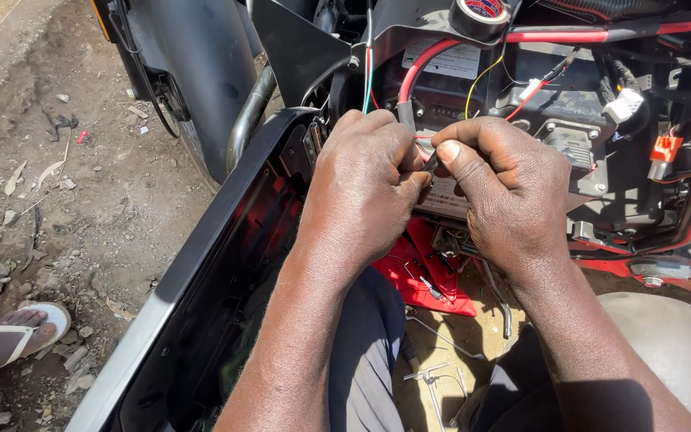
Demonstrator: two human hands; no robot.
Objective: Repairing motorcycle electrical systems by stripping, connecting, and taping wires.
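From the head camera, we are looking down at our two bare hands, which are meeting in front of an opened motorcycle frame. Our left hand (365, 180) is curling shut, fingertips pinching thin wires (369, 80), red, green and white, that are running up and away from it. Our right hand (501, 180) is pressing against the left, thumb and forefinger clenching a small dark piece at the same spot; we cannot tell exactly what that piece is.

Just beyond the hands, a thick red cable (421, 68) is arching over a black battery box (513, 80). A roll of black tape (480, 16) is sitting on the frame at the far edge. White connectors (627, 104) are hanging to the far right.

To the left, a glossy black side panel (201, 272) is slanting toward us. Below the hands, a red plastic piece (421, 276) is lying on the sandy ground. At the near left, another person's sandalled foot (5, 336) is resting on the dirt.
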